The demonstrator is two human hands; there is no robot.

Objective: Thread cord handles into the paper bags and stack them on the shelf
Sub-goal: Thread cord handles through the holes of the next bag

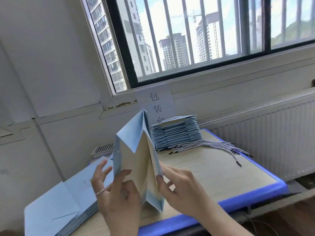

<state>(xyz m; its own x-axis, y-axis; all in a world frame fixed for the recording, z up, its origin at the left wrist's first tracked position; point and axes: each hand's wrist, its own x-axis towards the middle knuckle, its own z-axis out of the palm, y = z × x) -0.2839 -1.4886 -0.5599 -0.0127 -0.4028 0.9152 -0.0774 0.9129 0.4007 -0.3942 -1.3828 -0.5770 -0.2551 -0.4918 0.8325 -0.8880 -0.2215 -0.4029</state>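
Paper bag (134,160), pale blue outside and cream within, was held up above the near edge of a desk (213,169), partly spread open between two bare hands. The left hand (117,198), a ring on one finger, pinched the left panel between thumb and fingers, while the right hand (180,186) nipped the edge of the right panel in a narrow hold. Both hands were closed on the paper, apparently to pull the sides apart and reach the holes a handle would pass through. The bag's long axis ran nearly upright, leaning slightly, with its creased peak pointing up toward the barred window (204,40) and its lower corner down by the desk's front edge. Whether that corner touched the desktop could not be told, nor which end was the mouth. The cream inner face was turned toward the camera. No cord was in either hand. A bundle of loose cords (213,145) lay well apart from the hands on the far side of the desk, just beside a tall stack of folded bags (177,133), some seemingly with handles already fitted. A second pile of flat bags (56,206) sat at the person's left, likely the supply awaiting handles. A paper sign (156,101) hung on the wall behind.
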